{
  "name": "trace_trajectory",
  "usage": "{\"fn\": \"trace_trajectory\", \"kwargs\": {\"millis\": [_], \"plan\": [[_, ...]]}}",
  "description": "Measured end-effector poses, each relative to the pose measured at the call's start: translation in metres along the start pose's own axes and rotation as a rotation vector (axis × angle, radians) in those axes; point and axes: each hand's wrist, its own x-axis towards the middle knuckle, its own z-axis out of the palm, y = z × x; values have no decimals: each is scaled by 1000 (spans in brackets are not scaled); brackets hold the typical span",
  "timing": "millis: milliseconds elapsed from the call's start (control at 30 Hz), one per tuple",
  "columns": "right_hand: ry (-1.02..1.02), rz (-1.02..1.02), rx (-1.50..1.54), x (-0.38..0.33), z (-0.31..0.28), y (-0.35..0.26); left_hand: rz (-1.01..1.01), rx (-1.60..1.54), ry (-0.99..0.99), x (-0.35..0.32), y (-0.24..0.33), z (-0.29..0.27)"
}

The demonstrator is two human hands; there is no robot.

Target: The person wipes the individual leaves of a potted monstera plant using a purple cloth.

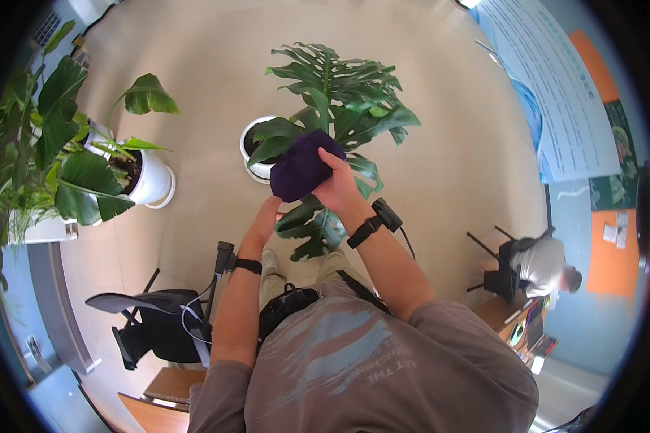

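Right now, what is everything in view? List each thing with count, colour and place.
Cloth: one, dark purple, bunched over a leaf of the split-leaf plant.
Split-leaf plant: one, green, white pot, centre.
Broad-leaf plant: one, green, white pot, left.
Office chair: one, black, lower left.
Poster: one, pale blue, right wall.
Seated person: one, grey top, at a desk, right.
Left hand: under the cloth, grip hidden.
Right hand: gripping the cloth.
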Motion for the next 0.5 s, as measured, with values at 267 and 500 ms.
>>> {"fn": "trace_trajectory", "kwargs": {"millis": [267,500], "plan": [[98,-256,-86,-59,2,0,-375,-412,-383,-15,2,-8],[179,-413,-7,-103,-18,-18,-254,-442,-444,-13,-40,-1]]}}
